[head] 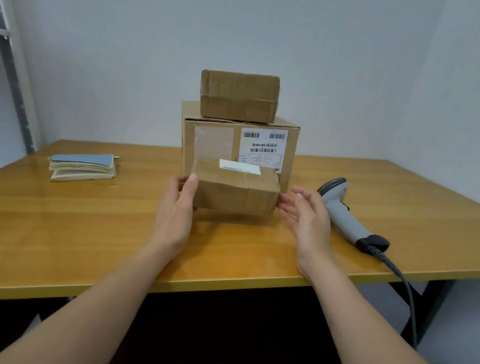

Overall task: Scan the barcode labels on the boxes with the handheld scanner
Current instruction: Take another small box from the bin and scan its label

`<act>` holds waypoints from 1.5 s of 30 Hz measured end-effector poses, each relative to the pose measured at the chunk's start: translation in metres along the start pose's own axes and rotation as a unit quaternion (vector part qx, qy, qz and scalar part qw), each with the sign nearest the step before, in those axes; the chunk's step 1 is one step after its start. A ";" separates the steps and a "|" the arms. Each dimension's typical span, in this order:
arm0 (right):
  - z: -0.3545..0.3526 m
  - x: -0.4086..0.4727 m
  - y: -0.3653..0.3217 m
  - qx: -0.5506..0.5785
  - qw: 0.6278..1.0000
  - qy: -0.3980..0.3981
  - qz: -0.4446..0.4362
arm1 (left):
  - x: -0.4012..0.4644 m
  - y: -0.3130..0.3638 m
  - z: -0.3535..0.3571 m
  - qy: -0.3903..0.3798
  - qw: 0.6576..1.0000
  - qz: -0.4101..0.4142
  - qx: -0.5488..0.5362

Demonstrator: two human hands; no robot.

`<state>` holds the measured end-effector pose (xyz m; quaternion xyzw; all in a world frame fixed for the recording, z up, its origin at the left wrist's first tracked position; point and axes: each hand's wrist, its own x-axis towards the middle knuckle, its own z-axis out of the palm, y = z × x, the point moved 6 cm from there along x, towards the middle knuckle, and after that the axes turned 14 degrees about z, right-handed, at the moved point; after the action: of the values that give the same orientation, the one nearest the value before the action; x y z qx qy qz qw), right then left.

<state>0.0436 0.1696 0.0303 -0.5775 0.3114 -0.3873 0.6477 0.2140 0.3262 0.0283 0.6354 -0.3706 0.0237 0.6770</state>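
Wooden table (65,232) holds three boxes (213,145), one scanner (342,213).

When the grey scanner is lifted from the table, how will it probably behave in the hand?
The scanner looks like rigid plastic, so it should stay stiff. Its cable hangs over the table edge and will likely tug a little. It lies on its side with a curved head, so a push may make it pivot.

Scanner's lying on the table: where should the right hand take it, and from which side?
Probably its grey handle, taken from above by the right hand beside it: the scanner lies flat, head pointing away, cable off the near end.
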 end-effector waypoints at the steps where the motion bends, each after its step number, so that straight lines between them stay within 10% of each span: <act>1: -0.001 -0.003 -0.002 -0.002 1.000 0.000 -0.011 | 0.000 0.000 0.000 0.003 1.000 -0.003 -0.001; 31: 0.013 -0.010 -0.002 -0.121 0.989 -0.071 -0.042 | -0.003 0.007 0.003 -0.021 0.998 0.047 0.035; 37: 0.021 -0.014 0.001 -0.440 0.892 0.043 -0.097 | -0.005 0.020 0.007 -0.050 0.986 0.117 0.107; 45: 0.032 -0.039 -0.013 -0.496 0.829 0.077 -0.245 | -0.005 0.011 0.003 -0.012 0.992 0.063 0.109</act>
<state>0.0492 0.2186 0.0458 -0.8470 0.3587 -0.3694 0.1319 0.2037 0.3281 0.0351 0.6813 -0.4133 0.0985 0.5960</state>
